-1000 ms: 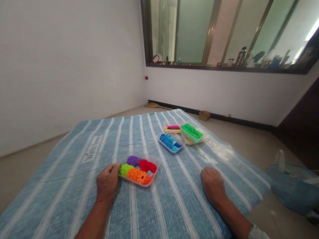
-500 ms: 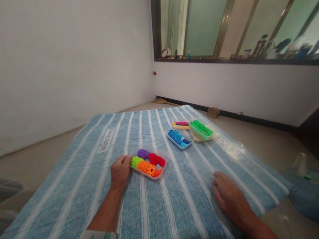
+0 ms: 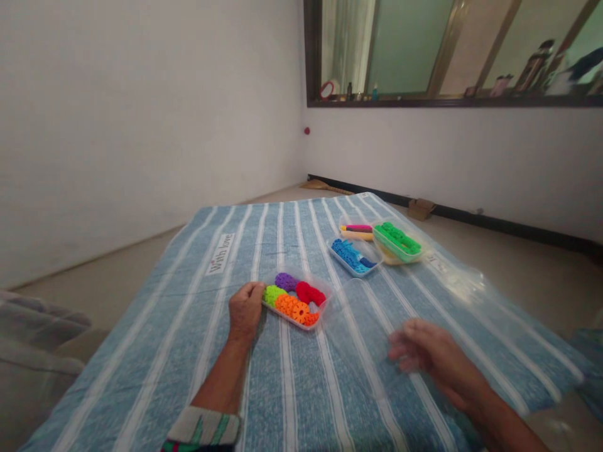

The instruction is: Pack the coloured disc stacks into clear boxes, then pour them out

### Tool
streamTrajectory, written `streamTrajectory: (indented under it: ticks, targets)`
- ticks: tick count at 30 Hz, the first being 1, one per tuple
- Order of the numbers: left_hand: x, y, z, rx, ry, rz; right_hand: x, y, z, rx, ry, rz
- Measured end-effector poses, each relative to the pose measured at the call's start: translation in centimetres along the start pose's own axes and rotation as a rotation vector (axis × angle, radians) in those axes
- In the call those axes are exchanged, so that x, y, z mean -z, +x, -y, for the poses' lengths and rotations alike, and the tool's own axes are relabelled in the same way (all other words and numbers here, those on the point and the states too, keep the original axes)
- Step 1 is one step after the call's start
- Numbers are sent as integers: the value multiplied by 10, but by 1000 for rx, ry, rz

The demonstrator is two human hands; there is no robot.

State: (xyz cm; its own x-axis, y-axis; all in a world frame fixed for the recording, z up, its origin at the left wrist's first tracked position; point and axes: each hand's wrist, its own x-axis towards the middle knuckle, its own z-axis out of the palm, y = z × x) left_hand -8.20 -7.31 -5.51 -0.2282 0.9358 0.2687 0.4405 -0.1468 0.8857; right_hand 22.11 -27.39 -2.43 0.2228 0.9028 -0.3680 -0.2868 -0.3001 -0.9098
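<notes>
My left hand is closed on the left edge of a clear plastic container, fingers pinching its rim. Inside lie stacked notched plastic discs: purple discs, red discs, lime-green discs and orange discs. To the right, my right hand is closed at the edge of a see-through plastic lid, whose outline is faint against the cloth. Motion blurs the right fingers. The lid is tilted beside the container and does not cover it.
Farther back are a container of blue discs, one of green discs and one with pink and yellow pieces. Clear plastic lies near the right edge of the striped tablecloth. A cardboard box sits on the floor.
My right hand has moved left towards the container, bringing the clear lid closer to it. My left hand keeps its hold on the container. The whole view has shifted slightly left.
</notes>
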Motion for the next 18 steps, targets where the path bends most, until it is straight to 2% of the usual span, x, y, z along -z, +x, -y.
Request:
streamTrajectory:
  ticks: [5, 8, 10, 14, 18]
  targets:
    - [-1, -1, 0, 14, -3, 7, 6, 8, -20, -27, 37, -57]
    - [-1, -1, -1, 21, 3, 10, 6, 5, -25, 5, -9, -21]
    - [-1, -2, -2, 25, 3, 10, 6, 4, -26, 16, -28, 11]
    - [-1, -2, -2, 24, -10, 16, 4, 7, -23, 23, -15, -11]
    - [-1, -1, -1, 9, -13, 18, -5, 20, -13, 58, -11, -14]
